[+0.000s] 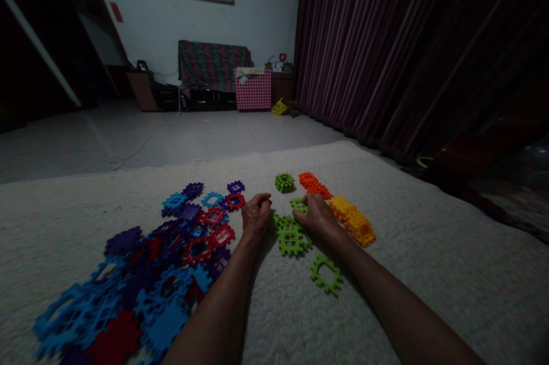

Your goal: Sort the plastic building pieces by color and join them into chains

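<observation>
My left hand (256, 214) is curled closed at the left edge of a small heap of green notched building tiles (290, 241); what lies within its fingers is hidden. On the far right side of that heap, my right hand (318, 214) pinches a green window-frame tile (297, 203) between thumb and fingers. Nearer to me, a single green open-centred tile (326, 274) lies flat beside my right forearm. A neat green stack (284, 182) stands beyond both hands.
Orange tiles (315, 185) and a row of yellow tiles (352, 219) lie right of my right hand. Blue, purple and red tiles (167, 256) spread in a loose pile at left. Everything rests on a pale quilted mat (407, 273); a purple curtain (364, 39) hangs at right.
</observation>
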Motion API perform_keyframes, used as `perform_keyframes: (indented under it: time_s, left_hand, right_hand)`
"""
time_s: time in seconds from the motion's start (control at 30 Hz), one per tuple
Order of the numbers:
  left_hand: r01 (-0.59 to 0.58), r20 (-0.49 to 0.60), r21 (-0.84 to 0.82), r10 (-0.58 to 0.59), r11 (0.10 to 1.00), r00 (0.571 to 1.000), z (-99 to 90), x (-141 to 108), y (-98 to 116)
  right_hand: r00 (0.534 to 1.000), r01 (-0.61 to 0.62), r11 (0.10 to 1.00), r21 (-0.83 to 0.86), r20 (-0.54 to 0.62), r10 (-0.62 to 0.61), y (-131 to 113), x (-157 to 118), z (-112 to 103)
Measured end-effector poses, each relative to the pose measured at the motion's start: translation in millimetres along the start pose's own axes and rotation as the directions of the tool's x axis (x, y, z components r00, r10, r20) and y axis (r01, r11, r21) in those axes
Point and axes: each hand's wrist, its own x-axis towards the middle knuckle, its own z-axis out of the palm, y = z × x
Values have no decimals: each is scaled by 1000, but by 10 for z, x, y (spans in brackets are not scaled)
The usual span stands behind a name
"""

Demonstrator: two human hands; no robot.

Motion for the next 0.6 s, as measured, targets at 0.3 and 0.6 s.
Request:
perform_keyframes:
  time_s: [0.3,0.6]
  left_hand:
    - [-14,5,42,14,999,1000,-2,-26,42]
    - [15,29,55,-17,998,999,8,-30,38]
  right_hand:
    - [983,100,993,65,-159,-88,48,-41,101]
    - [940,197,958,208,-317,-124,-72,434,171]
